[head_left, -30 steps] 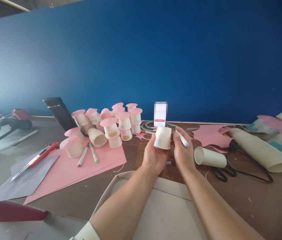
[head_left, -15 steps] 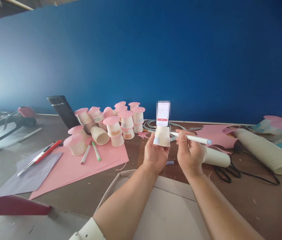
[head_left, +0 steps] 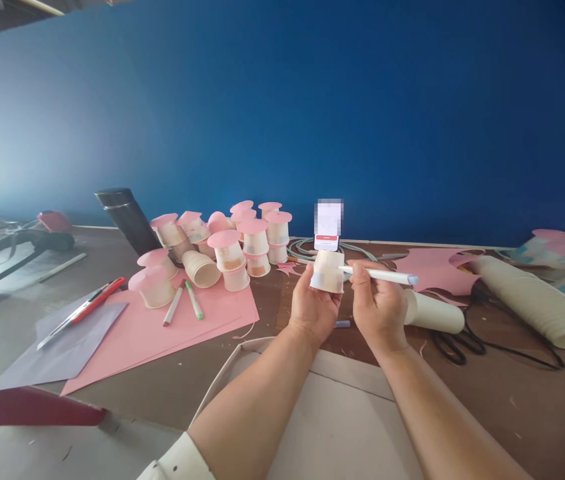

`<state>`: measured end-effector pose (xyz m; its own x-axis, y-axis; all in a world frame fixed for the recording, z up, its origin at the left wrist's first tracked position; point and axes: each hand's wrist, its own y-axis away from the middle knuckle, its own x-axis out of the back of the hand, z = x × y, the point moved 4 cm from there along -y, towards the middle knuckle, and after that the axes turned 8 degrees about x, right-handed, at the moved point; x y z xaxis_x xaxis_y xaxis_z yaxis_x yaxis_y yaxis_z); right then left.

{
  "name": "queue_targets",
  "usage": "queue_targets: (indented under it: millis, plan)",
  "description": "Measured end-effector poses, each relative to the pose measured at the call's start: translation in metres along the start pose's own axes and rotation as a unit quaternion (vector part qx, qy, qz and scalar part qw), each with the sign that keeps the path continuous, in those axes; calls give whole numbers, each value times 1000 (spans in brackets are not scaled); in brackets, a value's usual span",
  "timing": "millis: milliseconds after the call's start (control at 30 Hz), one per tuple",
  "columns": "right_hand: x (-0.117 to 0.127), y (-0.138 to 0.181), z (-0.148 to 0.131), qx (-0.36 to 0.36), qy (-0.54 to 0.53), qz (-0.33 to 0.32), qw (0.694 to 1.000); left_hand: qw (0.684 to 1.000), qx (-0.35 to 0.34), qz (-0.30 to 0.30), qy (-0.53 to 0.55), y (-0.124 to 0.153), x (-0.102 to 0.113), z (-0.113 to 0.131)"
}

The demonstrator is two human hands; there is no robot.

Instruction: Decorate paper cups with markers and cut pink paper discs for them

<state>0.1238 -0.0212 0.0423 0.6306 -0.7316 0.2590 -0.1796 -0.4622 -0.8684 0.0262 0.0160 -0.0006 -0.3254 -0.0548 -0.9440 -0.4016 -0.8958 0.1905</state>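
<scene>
Clamping upturned white cup (head_left: 327, 272) in L hand (head_left: 312, 310), btwn thumb & fingers, low on its sides. Pinching marker (head_left: 387, 275) in R hand (head_left: 376, 308). Vs. 1 s ago: swung crosswise, w/ tip at cup's R side, can't tell if touching; prob. means in use on cup. Just behind cup: phone (head_left: 327, 230).

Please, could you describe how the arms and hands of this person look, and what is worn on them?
The left hand and right hand show no gloves or rings. Both forearms are bare, except a whitish band or cuff with small dark dots on the left one.
</scene>
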Motion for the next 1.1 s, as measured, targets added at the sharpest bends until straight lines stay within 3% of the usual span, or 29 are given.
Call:
queue_targets:
  millis: [300,533,1100]
  plan:
    - [-1,0,2,-16,10,-20,1000,1000,-2,-5,-7,-1,1,0]
    - [5,-1,0,-12,6,19,1000,1000,-8,0,-5,-1,2,0]
    - [3,-3,-5,8,3,9,1000,999,4,11,-34,1,0,-2]
